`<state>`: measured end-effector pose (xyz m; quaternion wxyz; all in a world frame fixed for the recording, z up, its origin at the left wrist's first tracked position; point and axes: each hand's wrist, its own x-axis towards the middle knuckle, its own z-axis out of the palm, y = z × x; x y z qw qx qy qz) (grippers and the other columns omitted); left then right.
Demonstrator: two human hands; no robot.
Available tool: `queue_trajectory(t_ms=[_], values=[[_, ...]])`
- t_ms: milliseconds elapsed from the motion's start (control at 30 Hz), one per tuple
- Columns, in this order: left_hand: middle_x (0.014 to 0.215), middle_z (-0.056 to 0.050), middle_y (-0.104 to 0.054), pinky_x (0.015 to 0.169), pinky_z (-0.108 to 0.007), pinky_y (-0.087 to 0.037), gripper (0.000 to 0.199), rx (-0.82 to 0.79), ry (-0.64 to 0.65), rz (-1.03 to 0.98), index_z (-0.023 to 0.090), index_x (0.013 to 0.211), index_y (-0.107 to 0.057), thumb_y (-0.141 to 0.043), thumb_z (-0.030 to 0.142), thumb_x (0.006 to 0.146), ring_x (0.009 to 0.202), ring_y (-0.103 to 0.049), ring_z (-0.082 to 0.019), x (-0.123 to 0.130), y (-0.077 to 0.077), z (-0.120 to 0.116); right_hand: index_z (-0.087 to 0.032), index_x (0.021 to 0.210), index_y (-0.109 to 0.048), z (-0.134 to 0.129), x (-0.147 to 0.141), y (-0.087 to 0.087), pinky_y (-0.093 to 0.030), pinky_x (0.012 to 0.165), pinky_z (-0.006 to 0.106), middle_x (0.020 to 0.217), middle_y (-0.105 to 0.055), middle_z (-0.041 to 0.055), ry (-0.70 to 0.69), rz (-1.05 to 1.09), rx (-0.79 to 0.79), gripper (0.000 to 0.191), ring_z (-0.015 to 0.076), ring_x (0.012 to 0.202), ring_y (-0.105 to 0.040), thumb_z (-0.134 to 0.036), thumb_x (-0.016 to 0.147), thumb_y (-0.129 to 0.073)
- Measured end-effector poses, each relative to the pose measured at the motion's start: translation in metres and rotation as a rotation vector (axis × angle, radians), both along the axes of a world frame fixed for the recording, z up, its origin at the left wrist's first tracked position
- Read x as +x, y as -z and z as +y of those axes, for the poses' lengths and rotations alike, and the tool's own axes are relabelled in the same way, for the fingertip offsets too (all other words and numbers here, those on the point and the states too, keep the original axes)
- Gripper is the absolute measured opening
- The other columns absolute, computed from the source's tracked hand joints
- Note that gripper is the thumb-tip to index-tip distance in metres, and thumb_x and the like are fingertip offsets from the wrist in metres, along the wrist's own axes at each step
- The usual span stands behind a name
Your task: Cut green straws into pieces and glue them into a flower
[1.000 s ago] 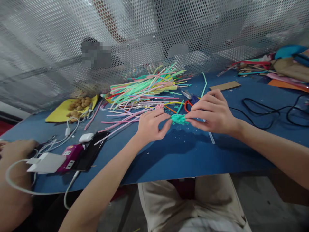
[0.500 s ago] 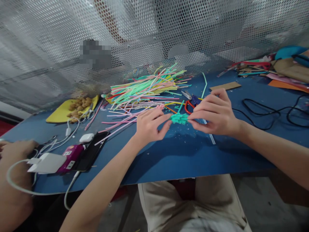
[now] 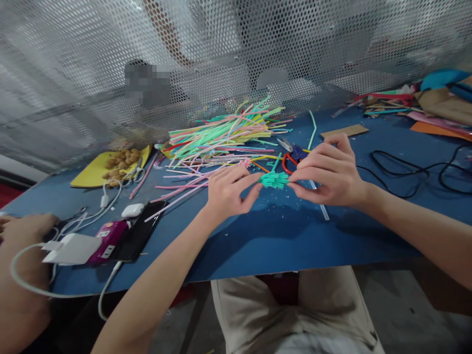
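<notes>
Pipe cleaners (image 3: 224, 130) in green, pink, yellow and blue form a loose pile on the blue table (image 3: 254, 253). On the wearer's side of that pile, toward its right end, a teal bundle (image 3: 274, 180) of short bent pieces is held above the tabletop. The left hand (image 3: 230, 191) pinches its left end between thumb and index finger; the right hand (image 3: 326, 172) has a narrow fingertip grip on its right end, other fingers curled. To the right of the pile lie scissors (image 3: 298, 153) with red handle loops, near the right hand, and, farther right, a cardboard strip (image 3: 344, 131). Left of the pile, a yellow sheet (image 3: 83, 178) bears brown lumps (image 3: 123, 158); nearer the wearer are a black phone (image 3: 136, 241), a white earbud case (image 3: 132, 211) and a purple power adapter (image 3: 108, 238)
</notes>
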<state>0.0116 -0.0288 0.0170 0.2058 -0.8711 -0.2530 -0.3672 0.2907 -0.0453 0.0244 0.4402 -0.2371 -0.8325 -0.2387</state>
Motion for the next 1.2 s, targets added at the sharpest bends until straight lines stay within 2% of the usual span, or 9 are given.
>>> queue_trajectory(t_ms=[433, 800, 1000, 1200], values=[[0.08, -0.003, -0.073, 0.067, -0.029, -0.045, 0.021, -0.021, -0.015, 0.005, 0.022, 0.101, -0.078, -0.064, 0.034, 0.092, 0.07, -0.065, -0.015, -0.0005, 0.0017, 0.001, -0.03, 0.085, -0.073, 0.0001, 0.0013, 0.0002, -0.038, 0.085, 0.046, 0.082, -0.076, -0.004, 0.025, 0.028, -0.154, 0.008, 0.0187, 0.076, -0.063, -0.036, 0.089, -0.07], [0.08, -0.004, -0.073, 0.069, -0.03, -0.046, 0.022, -0.024, -0.025, 0.022, 0.023, 0.103, -0.079, -0.063, 0.035, 0.093, 0.072, -0.066, -0.016, -0.0002, 0.0014, 0.0, -0.031, 0.083, -0.073, -0.0013, -0.0005, -0.0005, -0.038, 0.086, 0.046, 0.08, -0.077, -0.0047, 0.05, -0.007, -0.173, 0.012, 0.0194, 0.076, -0.063, -0.038, 0.092, -0.068], [0.08, -0.003, -0.072, 0.069, -0.03, -0.047, 0.019, 0.004, 0.005, 0.014, 0.022, 0.102, -0.078, -0.064, 0.032, 0.092, 0.072, -0.066, -0.016, 0.0006, 0.001, 0.0007, -0.032, 0.087, -0.072, 0.0002, -0.0001, 0.0015, -0.038, 0.087, 0.046, 0.082, -0.076, -0.0069, 0.002, 0.012, -0.138, 0.006, 0.0182, 0.076, -0.062, -0.035, 0.091, -0.069], [0.082, -0.004, -0.073, 0.069, -0.03, -0.047, 0.02, 0.003, -0.021, 0.041, 0.022, 0.101, -0.077, -0.061, 0.032, 0.095, 0.075, -0.068, -0.017, -0.0004, 0.0013, 0.002, -0.03, 0.091, -0.073, 0.0029, 0.0021, 0.0025, -0.039, 0.085, 0.046, 0.084, -0.076, -0.0023, -0.016, 0.062, -0.187, 0.012, 0.0196, 0.076, -0.062, -0.041, 0.089, -0.069]])
